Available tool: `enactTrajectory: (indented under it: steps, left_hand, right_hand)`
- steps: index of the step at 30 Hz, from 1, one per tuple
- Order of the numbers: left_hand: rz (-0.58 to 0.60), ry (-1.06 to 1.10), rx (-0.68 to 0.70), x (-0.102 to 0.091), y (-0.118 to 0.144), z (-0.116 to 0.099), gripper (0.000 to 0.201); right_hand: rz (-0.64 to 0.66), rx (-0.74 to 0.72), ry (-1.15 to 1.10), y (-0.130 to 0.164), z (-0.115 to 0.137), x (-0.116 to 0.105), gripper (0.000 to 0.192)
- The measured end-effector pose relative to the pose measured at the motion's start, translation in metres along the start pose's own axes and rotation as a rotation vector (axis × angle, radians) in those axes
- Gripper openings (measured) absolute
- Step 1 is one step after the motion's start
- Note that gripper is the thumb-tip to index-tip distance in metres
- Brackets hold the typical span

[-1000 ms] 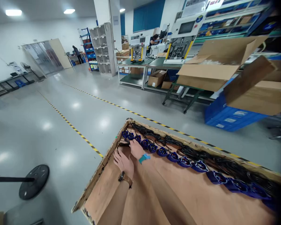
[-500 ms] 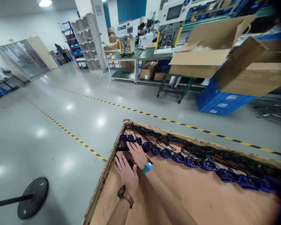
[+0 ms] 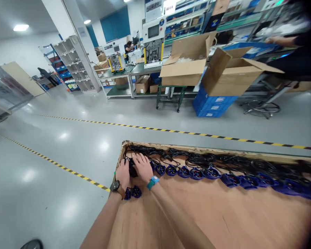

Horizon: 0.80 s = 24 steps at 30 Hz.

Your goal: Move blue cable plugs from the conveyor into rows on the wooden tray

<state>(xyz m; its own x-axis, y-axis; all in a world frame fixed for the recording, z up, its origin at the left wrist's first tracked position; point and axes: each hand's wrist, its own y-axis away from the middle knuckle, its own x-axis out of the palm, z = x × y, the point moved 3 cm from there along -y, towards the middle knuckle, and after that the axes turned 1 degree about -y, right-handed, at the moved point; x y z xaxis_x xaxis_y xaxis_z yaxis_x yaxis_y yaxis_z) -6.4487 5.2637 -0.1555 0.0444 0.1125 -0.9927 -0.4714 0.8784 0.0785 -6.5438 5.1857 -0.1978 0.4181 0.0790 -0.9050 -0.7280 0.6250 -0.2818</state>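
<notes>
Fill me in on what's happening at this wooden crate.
A person leans over a shallow wooden crate, both hands at its far left corner. The left hand and right hand press together on a dark part between them; whether either grips it cannot be told. A row of blue connectors with black cables lines the far wall. Two more blue connectors lie loose by the left wrist.

Bright, even light falls from ceiling panels; their glare pools on the glossy grey floor. Wide-angle bending warps the edges, with motion blur and a dark vignette far right of the fingers.
</notes>
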Motion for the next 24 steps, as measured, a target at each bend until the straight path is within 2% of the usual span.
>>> enactTrajectory:
  steps: [3,7,13,17,20,24]
  left_hand:
    - [0.036,-0.046,0.105,-0.012,-0.025,0.007,0.046]
    - [0.026,-0.077,0.186,-0.012,-0.030,0.011,0.045]
    - [-0.039,-0.062,0.189,-0.003,-0.043,0.006,0.039]
    - [-0.103,-0.036,0.187,0.003,-0.047,0.002,0.042]
    - [-0.138,-0.011,0.188,0.005,-0.040,0.003,0.042]
    - [-0.188,0.029,0.238,0.007,-0.040,0.005,0.044]
  right_hand:
    - [0.095,0.005,0.015,-0.015,0.004,0.004,0.050]
    - [0.152,-0.008,0.067,-0.020,0.004,0.009,0.055]
    - [0.144,0.024,0.167,-0.033,0.001,0.011,0.055]
    - [0.147,0.028,0.156,-0.040,-0.002,0.010,0.056]
    - [0.126,0.026,0.124,-0.033,-0.008,0.002,0.060]
    - [0.049,0.122,0.113,-0.005,-0.029,-0.018,0.073]
